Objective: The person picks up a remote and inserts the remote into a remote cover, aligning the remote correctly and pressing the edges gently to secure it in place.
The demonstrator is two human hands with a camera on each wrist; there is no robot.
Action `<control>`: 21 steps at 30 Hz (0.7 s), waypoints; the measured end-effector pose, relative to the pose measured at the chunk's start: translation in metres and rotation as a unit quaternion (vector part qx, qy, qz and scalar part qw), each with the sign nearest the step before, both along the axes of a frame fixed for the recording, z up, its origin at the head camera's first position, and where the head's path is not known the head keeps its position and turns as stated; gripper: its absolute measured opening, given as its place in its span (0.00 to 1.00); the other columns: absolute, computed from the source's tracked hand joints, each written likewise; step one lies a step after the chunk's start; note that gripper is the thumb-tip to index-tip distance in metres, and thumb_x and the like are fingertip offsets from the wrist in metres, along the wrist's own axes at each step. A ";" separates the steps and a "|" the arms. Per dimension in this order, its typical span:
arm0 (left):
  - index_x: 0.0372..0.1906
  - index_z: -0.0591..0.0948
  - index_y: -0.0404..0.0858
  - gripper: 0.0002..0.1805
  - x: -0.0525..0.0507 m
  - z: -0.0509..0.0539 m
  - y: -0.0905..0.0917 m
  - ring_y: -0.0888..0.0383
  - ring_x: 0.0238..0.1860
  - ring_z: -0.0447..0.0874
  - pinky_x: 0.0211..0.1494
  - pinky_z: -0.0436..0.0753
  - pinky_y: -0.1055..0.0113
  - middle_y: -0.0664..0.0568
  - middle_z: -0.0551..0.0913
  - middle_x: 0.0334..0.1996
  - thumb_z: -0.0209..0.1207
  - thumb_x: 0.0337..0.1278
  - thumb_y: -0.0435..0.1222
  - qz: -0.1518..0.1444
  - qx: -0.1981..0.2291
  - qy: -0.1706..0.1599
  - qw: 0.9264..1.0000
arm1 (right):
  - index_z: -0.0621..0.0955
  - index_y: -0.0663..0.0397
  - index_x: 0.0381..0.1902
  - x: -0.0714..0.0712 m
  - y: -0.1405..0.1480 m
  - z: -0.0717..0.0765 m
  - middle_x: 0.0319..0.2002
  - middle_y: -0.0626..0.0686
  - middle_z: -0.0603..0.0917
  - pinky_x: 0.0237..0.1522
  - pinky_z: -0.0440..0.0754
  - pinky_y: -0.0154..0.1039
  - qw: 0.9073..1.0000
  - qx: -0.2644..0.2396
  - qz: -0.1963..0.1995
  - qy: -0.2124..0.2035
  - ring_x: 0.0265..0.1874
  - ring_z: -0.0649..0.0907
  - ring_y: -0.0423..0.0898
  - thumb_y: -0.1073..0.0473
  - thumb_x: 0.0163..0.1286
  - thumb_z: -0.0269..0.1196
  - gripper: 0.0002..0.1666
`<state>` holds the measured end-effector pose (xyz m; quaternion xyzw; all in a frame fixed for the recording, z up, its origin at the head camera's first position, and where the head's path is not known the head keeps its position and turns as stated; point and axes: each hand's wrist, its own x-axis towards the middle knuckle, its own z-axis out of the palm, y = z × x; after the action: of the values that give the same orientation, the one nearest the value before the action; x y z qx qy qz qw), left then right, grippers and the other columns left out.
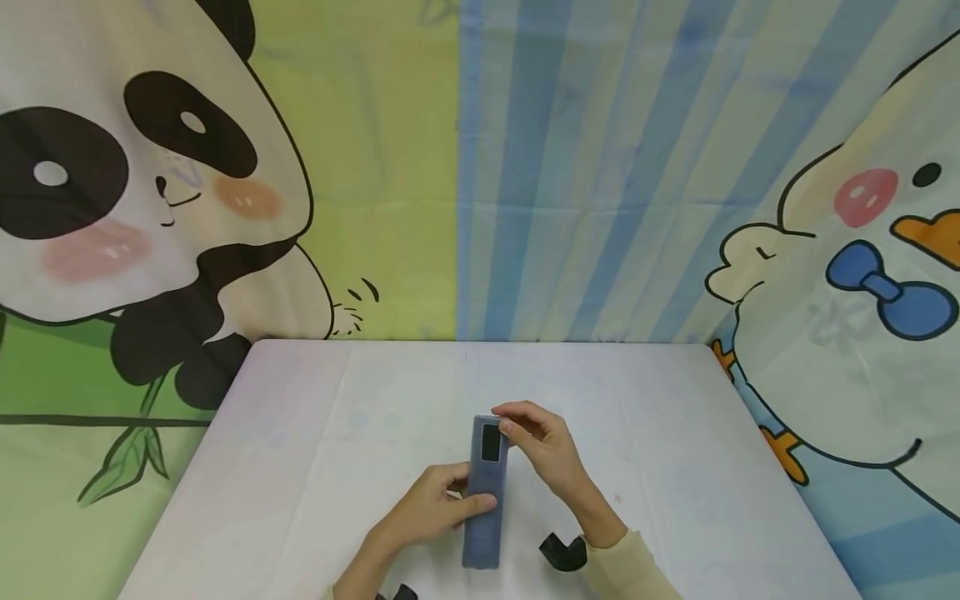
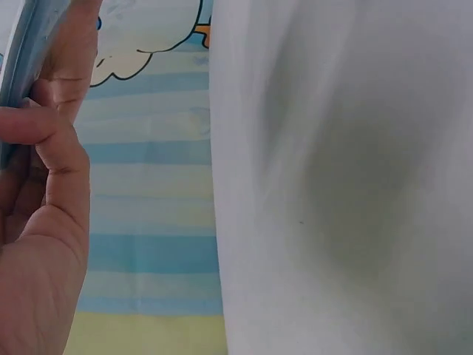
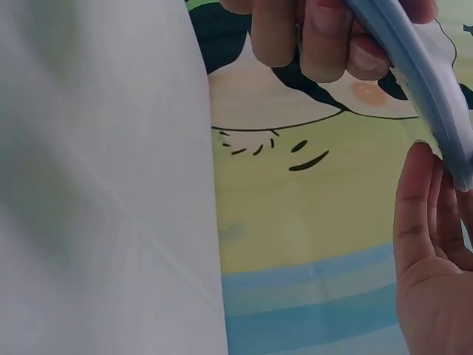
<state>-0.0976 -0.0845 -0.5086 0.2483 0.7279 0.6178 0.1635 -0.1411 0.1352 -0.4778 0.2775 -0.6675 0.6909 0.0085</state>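
A long, slim blue-grey case (image 1: 483, 537) with a dark rectangular window (image 1: 491, 442) near its top end is held up above the white table. My left hand (image 1: 429, 506) grips it around the middle, thumb across the front and fingers behind. At the upper right corner, the thumb and fingers of my right hand (image 1: 551, 454) pinch the case. Its thin side shows at the edge of the left wrist view, beside the left hand (image 2: 48, 214). The right wrist view has the case (image 3: 425, 81) running between both hands, with my right hand (image 3: 440, 259) at its lower end.
The white table (image 1: 360, 433) stretches out around the hands. Behind it hangs a cloth backdrop (image 1: 592, 167) with a cartoon panda and a duck. Black wrist-worn pieces (image 1: 564, 552) show near the sleeves.
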 end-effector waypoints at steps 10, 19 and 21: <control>0.52 0.83 0.40 0.17 -0.011 0.010 -0.002 0.56 0.34 0.83 0.28 0.83 0.62 0.54 0.86 0.36 0.65 0.65 0.45 0.058 -0.028 0.027 0.998 | 0.77 0.68 0.57 0.006 0.016 -0.008 0.37 0.67 0.80 0.33 0.85 0.44 0.998 0.046 0.006 -0.035 0.29 0.81 0.55 0.67 0.79 0.52 0.14; 0.54 0.81 0.39 0.16 -0.024 0.018 -0.007 0.57 0.29 0.80 0.26 0.81 0.63 0.53 0.84 0.35 0.63 0.68 0.44 0.062 -0.036 0.026 0.997 | 0.80 0.63 0.49 0.017 0.016 -0.023 0.29 0.60 0.79 0.24 0.80 0.38 0.992 0.075 0.036 -0.090 0.20 0.77 0.49 0.62 0.80 0.53 0.11; 0.55 0.80 0.38 0.16 -0.027 0.018 -0.008 0.56 0.28 0.79 0.26 0.82 0.61 0.51 0.84 0.37 0.61 0.70 0.43 0.052 -0.037 0.024 0.998 | 0.80 0.64 0.46 0.018 0.015 -0.025 0.28 0.61 0.79 0.22 0.78 0.37 0.991 0.074 0.041 -0.100 0.19 0.76 0.47 0.61 0.80 0.53 0.11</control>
<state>-0.1246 -0.0921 -0.4902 0.2185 0.7661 0.5919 0.1223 -0.1227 0.1501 -0.5025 0.2340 -0.7022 0.6638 -0.1073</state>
